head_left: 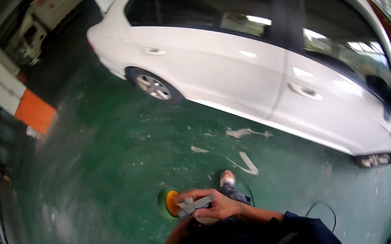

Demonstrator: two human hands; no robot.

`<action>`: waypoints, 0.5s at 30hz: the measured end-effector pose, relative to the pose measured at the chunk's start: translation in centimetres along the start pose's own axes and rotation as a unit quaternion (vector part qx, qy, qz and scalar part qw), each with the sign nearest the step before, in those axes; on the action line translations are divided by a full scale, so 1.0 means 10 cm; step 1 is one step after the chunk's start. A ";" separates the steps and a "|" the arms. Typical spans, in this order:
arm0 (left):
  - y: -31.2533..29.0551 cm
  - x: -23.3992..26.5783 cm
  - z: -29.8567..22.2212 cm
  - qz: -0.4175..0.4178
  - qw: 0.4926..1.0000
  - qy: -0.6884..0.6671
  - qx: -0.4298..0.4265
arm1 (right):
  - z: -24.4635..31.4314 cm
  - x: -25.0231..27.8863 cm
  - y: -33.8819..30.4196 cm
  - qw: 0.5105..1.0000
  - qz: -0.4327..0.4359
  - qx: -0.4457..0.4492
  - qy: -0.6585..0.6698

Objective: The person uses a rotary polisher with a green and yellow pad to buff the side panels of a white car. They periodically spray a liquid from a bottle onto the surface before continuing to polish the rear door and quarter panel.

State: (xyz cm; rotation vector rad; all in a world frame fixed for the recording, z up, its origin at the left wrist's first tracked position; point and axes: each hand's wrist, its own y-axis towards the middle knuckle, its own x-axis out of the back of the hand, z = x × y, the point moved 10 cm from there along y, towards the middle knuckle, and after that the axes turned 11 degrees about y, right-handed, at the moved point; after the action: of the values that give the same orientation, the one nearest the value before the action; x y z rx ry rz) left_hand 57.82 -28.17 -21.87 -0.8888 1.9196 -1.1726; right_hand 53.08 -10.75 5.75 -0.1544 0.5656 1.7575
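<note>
My right hand (224,207) is in front of my body at the lower middle, its fingers closed round a grey, block-like object (200,204). Motion blur hides exactly what that object is. Right beside it, on its left, is a round green disc (162,202) with an orange-yellow middle. Whether the disc is joined to the grey object I cannot tell. From below, my left hand (182,224) reaches up to the underside of the grey object. Its fingers are mostly hidden.
A white car (214,69) stands side-on ahead, doors shut, rear lid raised. A dark cable or hose (324,204) loops over the green floor (112,160) on the right. A white and orange beam (36,112) is at left; a white truck (29,39) stands behind. My foot (228,178) shows below.
</note>
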 end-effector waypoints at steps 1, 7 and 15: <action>0.04 0.05 -0.15 -0.006 1.000 -0.013 0.001 | 0.02 0.12 0.14 0.998 0.015 0.033 -0.050; 0.13 0.84 -0.67 -0.072 0.990 -0.114 -0.037 | -0.15 1.09 1.03 0.946 -0.185 -0.052 -0.262; -0.09 2.25 -1.15 -0.146 0.946 -0.284 -0.050 | -1.09 3.52 2.07 0.762 -0.543 -0.179 -0.305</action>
State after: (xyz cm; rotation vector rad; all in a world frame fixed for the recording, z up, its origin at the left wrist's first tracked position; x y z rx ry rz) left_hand 36.78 -42.21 -21.97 -1.4267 1.4132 -0.8502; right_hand 21.99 12.00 -11.62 -0.1221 -0.3456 0.6459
